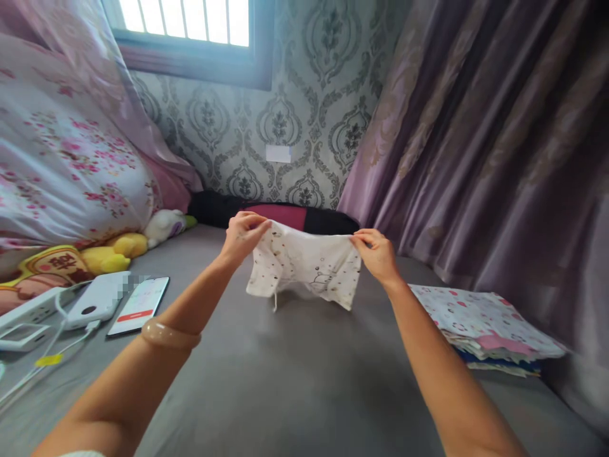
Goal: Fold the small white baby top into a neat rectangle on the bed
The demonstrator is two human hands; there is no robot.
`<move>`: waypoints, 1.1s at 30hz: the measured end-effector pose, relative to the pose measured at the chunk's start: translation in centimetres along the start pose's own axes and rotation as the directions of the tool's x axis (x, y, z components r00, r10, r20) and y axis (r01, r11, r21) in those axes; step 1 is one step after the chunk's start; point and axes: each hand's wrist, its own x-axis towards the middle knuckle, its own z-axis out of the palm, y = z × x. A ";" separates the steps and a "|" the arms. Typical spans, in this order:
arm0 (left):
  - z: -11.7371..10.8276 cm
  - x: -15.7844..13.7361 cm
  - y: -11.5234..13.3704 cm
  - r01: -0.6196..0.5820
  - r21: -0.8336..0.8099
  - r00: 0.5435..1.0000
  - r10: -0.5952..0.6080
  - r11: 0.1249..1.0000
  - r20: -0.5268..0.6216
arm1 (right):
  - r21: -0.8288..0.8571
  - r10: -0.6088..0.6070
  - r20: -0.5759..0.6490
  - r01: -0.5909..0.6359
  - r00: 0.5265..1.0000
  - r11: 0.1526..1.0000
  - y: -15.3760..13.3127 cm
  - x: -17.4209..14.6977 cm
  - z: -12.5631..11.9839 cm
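Holding a small white garment (304, 266) up above the grey bed (295, 381) — left hand (242, 236) and right hand (377, 252) each pinch one top corner | step: spreading it flat | next: probably lower evenly, keep both pinches, near folded pile (485, 324).

We see daylight pouring in from the barred window (185, 19) at far left, blown out to white. It lays a soft shadow under the white garment (307, 263) on the grey bed (295, 374). Edges bow outward, and a patch beside the phone (139, 304) is pixelated.
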 end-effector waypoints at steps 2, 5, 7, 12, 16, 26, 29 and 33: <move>0.0 0.1 0.3 0.014 -0.045 1.000 -0.014 0.999 0.017 | 0.014 -0.005 -0.011 0.005 1.000 1.000 0.0 0.0 -0.3; -0.1 0.1 0.6 0.005 -0.118 1.000 -0.002 0.993 0.021 | 0.054 -0.012 0.061 0.009 0.998 0.999 -0.3 -0.2 -0.9; -0.2 0.1 0.6 -0.023 -0.130 1.000 0.026 0.991 0.017 | 0.054 -0.007 0.014 0.006 1.000 0.999 -0.5 -0.3 -1.3; 0.6 0.2 0.3 0.076 -0.146 0.995 -0.085 0.986 -0.057 | -0.009 -0.002 0.065 0.002 0.998 1.000 -0.7 -0.2 -1.0; 1.5 0.4 0.0 0.144 -0.268 0.989 -0.149 0.953 0.005 | 0.011 0.048 -0.001 -0.048 0.999 0.999 -0.8 0.1 -0.3; 2.9 0.5 -0.3 0.119 -0.133 0.985 -0.134 0.984 -0.109 | -0.090 0.035 -0.088 -0.043 0.995 0.995 -1.1 -0.5 1.2; 2.6 -0.3 0.2 0.090 -0.068 0.986 -0.099 0.994 -0.138 | -0.111 -0.027 -0.089 0.017 0.996 0.994 -1.6 -1.1 1.2; 0.9 -2.5 1.7 -0.019 0.078 0.984 0.033 0.997 -0.173 | -0.114 -0.068 -0.073 0.059 0.995 0.992 -3.0 -2.6 0.0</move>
